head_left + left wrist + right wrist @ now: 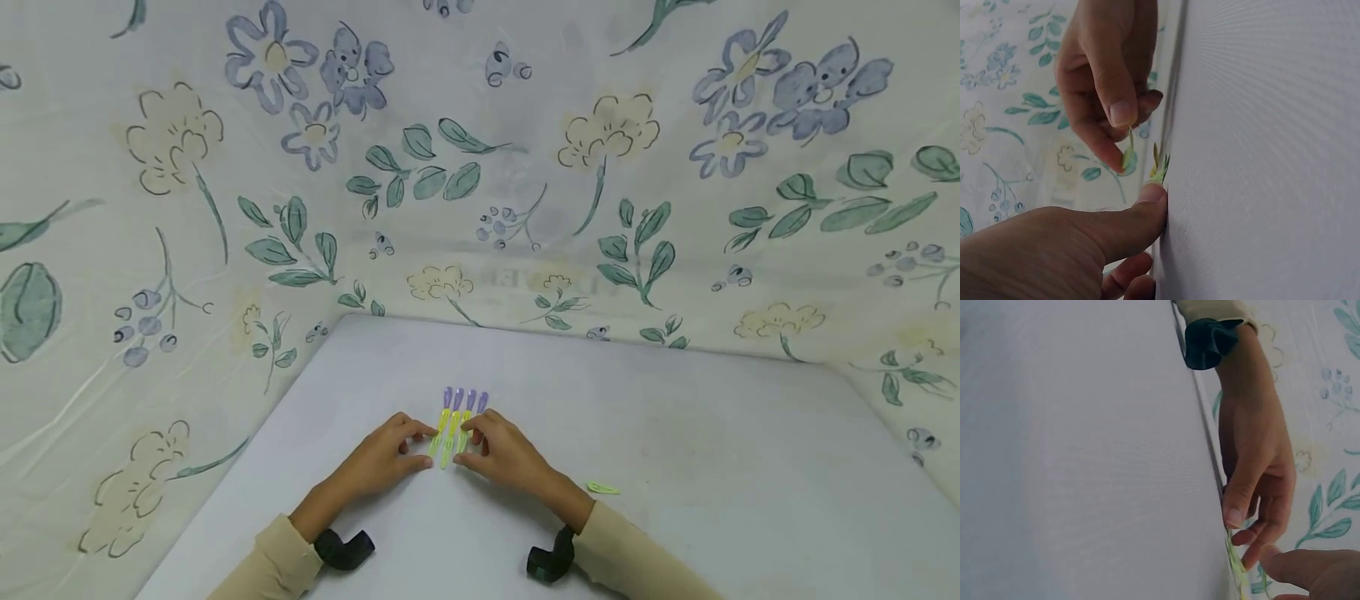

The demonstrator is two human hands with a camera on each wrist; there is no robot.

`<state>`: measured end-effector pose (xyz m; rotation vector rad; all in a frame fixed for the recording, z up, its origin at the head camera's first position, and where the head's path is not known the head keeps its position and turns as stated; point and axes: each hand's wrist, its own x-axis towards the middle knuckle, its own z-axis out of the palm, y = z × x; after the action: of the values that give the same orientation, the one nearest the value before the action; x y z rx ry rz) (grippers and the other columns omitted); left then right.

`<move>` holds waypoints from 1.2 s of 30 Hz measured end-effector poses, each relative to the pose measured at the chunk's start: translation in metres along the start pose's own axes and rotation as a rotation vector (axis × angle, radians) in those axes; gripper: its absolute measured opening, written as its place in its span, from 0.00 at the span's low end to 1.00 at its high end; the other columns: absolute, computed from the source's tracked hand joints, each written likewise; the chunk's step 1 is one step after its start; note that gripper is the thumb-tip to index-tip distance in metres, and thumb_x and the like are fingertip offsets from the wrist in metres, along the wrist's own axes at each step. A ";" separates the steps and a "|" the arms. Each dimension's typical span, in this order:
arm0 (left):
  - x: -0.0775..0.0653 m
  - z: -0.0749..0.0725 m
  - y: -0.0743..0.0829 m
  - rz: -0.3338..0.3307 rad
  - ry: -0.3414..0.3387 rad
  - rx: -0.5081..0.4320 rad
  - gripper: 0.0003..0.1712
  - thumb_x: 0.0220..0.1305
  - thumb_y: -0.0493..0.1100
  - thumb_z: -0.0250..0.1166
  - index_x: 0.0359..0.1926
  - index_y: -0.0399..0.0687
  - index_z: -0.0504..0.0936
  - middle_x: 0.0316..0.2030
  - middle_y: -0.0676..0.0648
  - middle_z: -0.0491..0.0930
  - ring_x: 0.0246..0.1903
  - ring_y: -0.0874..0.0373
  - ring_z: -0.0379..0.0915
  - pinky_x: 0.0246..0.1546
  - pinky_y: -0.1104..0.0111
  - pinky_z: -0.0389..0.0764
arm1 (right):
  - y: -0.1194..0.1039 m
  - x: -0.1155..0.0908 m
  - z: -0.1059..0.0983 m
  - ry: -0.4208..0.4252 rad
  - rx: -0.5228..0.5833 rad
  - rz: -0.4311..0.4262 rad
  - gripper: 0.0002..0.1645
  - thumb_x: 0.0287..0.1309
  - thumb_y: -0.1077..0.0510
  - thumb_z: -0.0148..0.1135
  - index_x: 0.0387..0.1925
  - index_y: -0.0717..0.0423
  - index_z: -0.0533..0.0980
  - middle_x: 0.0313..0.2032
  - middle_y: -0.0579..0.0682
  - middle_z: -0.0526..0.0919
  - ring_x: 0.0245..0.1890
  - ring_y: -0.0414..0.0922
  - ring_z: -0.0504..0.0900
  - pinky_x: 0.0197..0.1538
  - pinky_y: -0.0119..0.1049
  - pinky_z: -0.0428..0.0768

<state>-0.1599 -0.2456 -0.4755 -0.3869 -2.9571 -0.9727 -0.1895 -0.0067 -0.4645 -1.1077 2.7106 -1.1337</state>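
Observation:
Slim snap hair clips lie side by side on the white table in the head view: purple clips (pixel 459 398) at the far end, yellow clips (pixel 454 422) in the middle, green clips (pixel 447 450) nearest. My left hand (pixel 382 454) is at the left side of the rows, thumb and index finger at the two ends of the leftmost green clip (pixel 434 445). My right hand (pixel 502 450) pinches another green clip (pixel 1127 153) between thumb and index finger, at the right of the rows. In the right wrist view, the left thumb rests right at the clips (pixel 1235 556).
A single green clip (pixel 602 487) lies apart, beside the right wrist. Black wrist straps (pixel 343 550) sit at both cuffs. The white table (pixel 712 442) meets a floral sheet (pixel 525 192) hanging behind and along the sides.

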 end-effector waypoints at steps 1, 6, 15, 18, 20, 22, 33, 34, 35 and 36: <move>0.000 0.001 0.000 0.003 -0.002 0.000 0.24 0.58 0.49 0.74 0.57 0.58 0.82 0.44 0.55 0.75 0.36 0.63 0.67 0.34 0.73 0.72 | 0.001 0.000 0.002 0.007 -0.007 0.002 0.26 0.56 0.54 0.74 0.53 0.62 0.78 0.35 0.48 0.75 0.30 0.36 0.71 0.32 0.24 0.72; 0.000 0.002 0.000 0.017 0.008 0.016 0.24 0.58 0.48 0.74 0.57 0.57 0.82 0.44 0.56 0.75 0.36 0.64 0.67 0.34 0.73 0.72 | 0.006 0.001 0.009 0.047 -0.018 0.005 0.25 0.56 0.54 0.74 0.52 0.62 0.79 0.33 0.48 0.75 0.29 0.35 0.69 0.32 0.24 0.71; 0.002 -0.002 0.001 0.019 0.001 0.012 0.24 0.59 0.48 0.73 0.57 0.56 0.82 0.43 0.55 0.74 0.36 0.63 0.67 0.33 0.73 0.71 | 0.009 0.002 0.015 0.059 -0.044 0.019 0.25 0.55 0.53 0.75 0.51 0.60 0.79 0.32 0.44 0.73 0.30 0.35 0.68 0.32 0.25 0.68; 0.001 -0.001 0.001 0.000 -0.004 0.005 0.24 0.59 0.49 0.73 0.57 0.57 0.82 0.44 0.56 0.74 0.36 0.63 0.67 0.33 0.72 0.71 | 0.009 0.001 0.018 0.051 -0.069 0.022 0.26 0.54 0.52 0.75 0.51 0.60 0.80 0.31 0.44 0.72 0.30 0.35 0.67 0.33 0.25 0.67; 0.000 -0.001 0.001 -0.009 -0.008 0.005 0.24 0.59 0.49 0.73 0.57 0.58 0.82 0.44 0.56 0.74 0.36 0.63 0.67 0.33 0.72 0.71 | 0.008 0.000 0.019 0.045 -0.083 0.021 0.26 0.54 0.51 0.75 0.51 0.60 0.80 0.31 0.43 0.73 0.30 0.34 0.67 0.33 0.25 0.67; 0.000 0.000 0.001 -0.008 -0.010 0.001 0.24 0.59 0.49 0.73 0.56 0.58 0.82 0.43 0.56 0.74 0.36 0.63 0.67 0.33 0.72 0.71 | 0.008 -0.002 0.020 0.041 -0.091 0.020 0.26 0.54 0.51 0.75 0.51 0.60 0.80 0.31 0.43 0.73 0.30 0.34 0.67 0.33 0.25 0.68; -0.001 0.001 0.000 0.013 0.006 0.006 0.24 0.58 0.49 0.74 0.56 0.58 0.82 0.43 0.56 0.74 0.35 0.63 0.67 0.33 0.73 0.71 | 0.006 -0.004 0.019 0.037 -0.120 0.015 0.27 0.53 0.48 0.75 0.51 0.58 0.80 0.31 0.41 0.71 0.31 0.34 0.67 0.33 0.24 0.68; -0.001 0.001 0.000 0.011 0.007 0.005 0.24 0.58 0.49 0.74 0.56 0.58 0.82 0.43 0.56 0.74 0.35 0.63 0.67 0.33 0.73 0.71 | 0.006 -0.004 0.019 0.038 -0.122 0.012 0.27 0.53 0.48 0.76 0.51 0.58 0.80 0.31 0.41 0.71 0.31 0.34 0.67 0.34 0.24 0.68; -0.001 0.001 0.000 0.008 0.006 0.005 0.24 0.58 0.49 0.74 0.56 0.58 0.82 0.43 0.56 0.75 0.35 0.63 0.67 0.33 0.73 0.71 | 0.007 -0.004 0.019 0.039 -0.124 0.007 0.27 0.53 0.48 0.76 0.51 0.58 0.80 0.31 0.41 0.72 0.31 0.34 0.67 0.34 0.24 0.68; -0.001 0.001 0.000 0.004 0.007 0.005 0.24 0.58 0.49 0.74 0.56 0.58 0.82 0.43 0.56 0.75 0.35 0.63 0.67 0.33 0.73 0.71 | 0.007 -0.004 0.019 0.040 -0.126 0.004 0.27 0.53 0.48 0.76 0.51 0.58 0.80 0.31 0.42 0.72 0.31 0.34 0.67 0.34 0.24 0.68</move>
<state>-0.1589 -0.2450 -0.4759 -0.3887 -2.9505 -0.9646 -0.1857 -0.0128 -0.4836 -1.1052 2.8486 -1.0071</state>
